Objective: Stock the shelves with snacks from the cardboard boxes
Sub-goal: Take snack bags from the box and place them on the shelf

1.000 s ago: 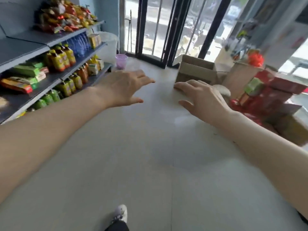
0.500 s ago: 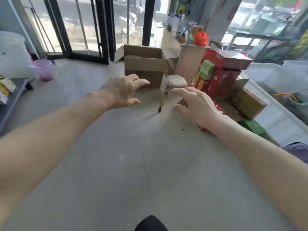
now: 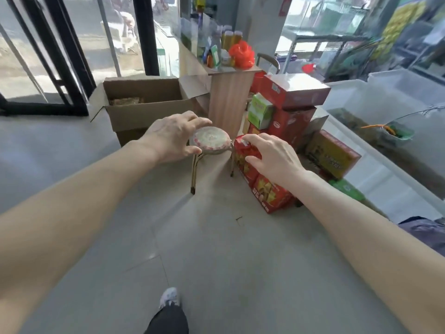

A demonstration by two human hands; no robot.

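Note:
An open brown cardboard box (image 3: 144, 115) stands on the floor by the glass door, with pale snack packets (image 3: 125, 101) showing inside. To its right lie red snack boxes (image 3: 267, 194) on the floor, below a stack of larger red cartons (image 3: 293, 92), a green box (image 3: 258, 112) and a yellow box (image 3: 332, 153). My left hand (image 3: 172, 136) is stretched forward with relaxed fingers, in front of a small round stool (image 3: 212, 141). My right hand (image 3: 274, 156) is also spread and holds nothing, hovering over the nearest red snack box. The shelves are out of view.
A narrow wooden counter (image 3: 228, 102) with bottles and a red bag stands behind the stool. White plastic tubs (image 3: 385, 97) line the right side. Black-framed glass doors (image 3: 72, 56) fill the back left. My shoe (image 3: 169, 297) is on the grey floor tiles.
The view has swung right, away from the shelves, and closed in on the boxes. Both empty hands have stayed stretched out and now sit over the stool and the red snack box.

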